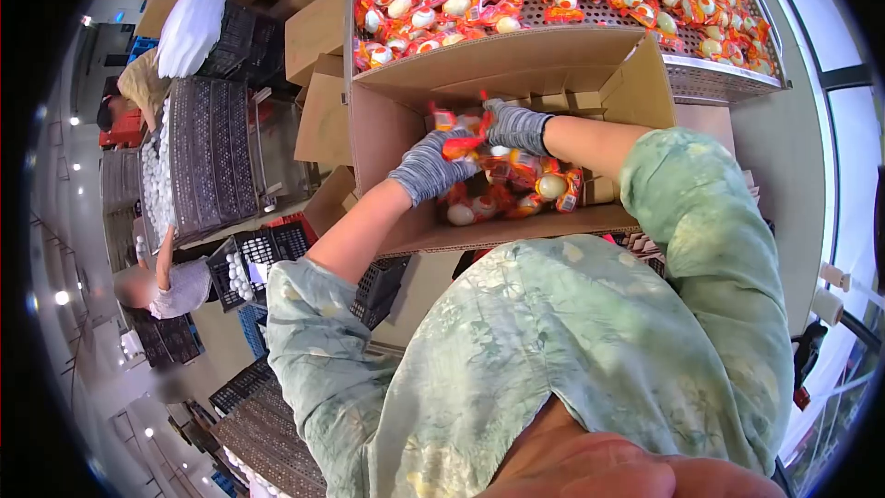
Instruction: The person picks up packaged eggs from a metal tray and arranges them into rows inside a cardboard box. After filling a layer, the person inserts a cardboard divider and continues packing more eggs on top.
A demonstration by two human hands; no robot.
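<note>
Both my hands wear grey striped knit gloves and are inside an open cardboard box [516, 60]. My left hand [433, 166] has its fingers closed around wrapped eggs [464, 144] in red-orange plastic packets. Close beside it, my right hand [516, 126] is curled on another wrapped egg packet [475, 120]; its fingertips are partly hidden. Below the hands, several more wrapped eggs [551, 187] lie loosely on the box bottom, some blurred. Cardboard dividers [581, 101] show along the far inside wall.
Beyond the box, a perforated metal tray [590, 14] holds many wrapped eggs. Cartons [318, 32] stand at the left. Further left are egg racks [212, 157], black crates [286, 242] and two other people, one with an arm [164, 258] raised. A window wall runs along the right.
</note>
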